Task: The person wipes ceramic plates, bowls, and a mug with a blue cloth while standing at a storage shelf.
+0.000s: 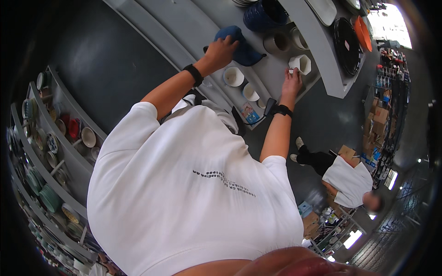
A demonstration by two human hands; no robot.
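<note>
On the grey shelf board (202, 27), my left hand (220, 53) is closed on a bunched blue cloth (246, 53), part of which lies spread on the board. My right hand (292, 83) grips a white six-sided cup (301, 63) near the shelf's right end, its opening facing up toward me. Between the two hands stand a white round cup (234, 76) and a second white cup (250, 92). Just beyond the six-sided cup are a grey-brown cup (276, 43) and a pale cup (300, 38).
Dark blue bowls (264, 14) stand farther along the board. A higher shelf (336, 85) at right carries a black round plate (346, 46) and an orange bowl (362, 33). Shelves of dishes (69, 133) rise at left. Another person in a white shirt (349, 181) is on the right.
</note>
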